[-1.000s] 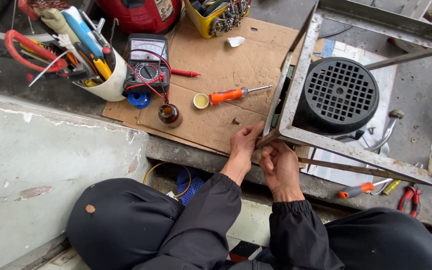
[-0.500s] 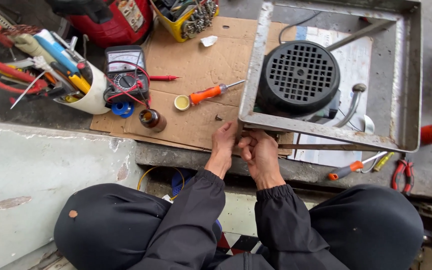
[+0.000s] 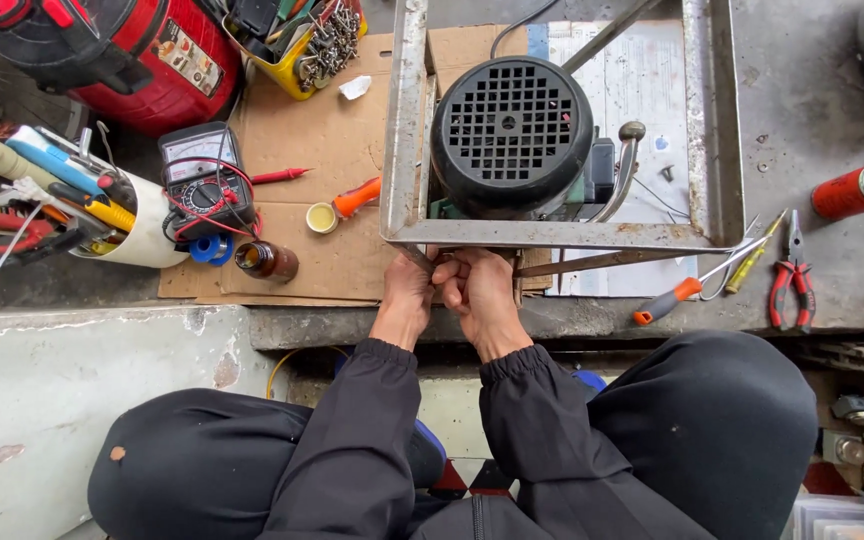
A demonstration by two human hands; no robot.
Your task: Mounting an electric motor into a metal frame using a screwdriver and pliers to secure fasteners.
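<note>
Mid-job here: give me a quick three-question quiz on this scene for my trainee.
1. True or false: both hands grip the near bar of the metal frame.
2. What lies nearest the right hand on the ledge: A) the red-handled pliers, B) the orange-handled screwdriver, C) the red spray can?
3. What sits inside the frame, just beyond the left hand?

Key:
1. True; both hands close on the near bar at its left corner.
2. B.
3. A motor with a black grilled fan cover.
</note>
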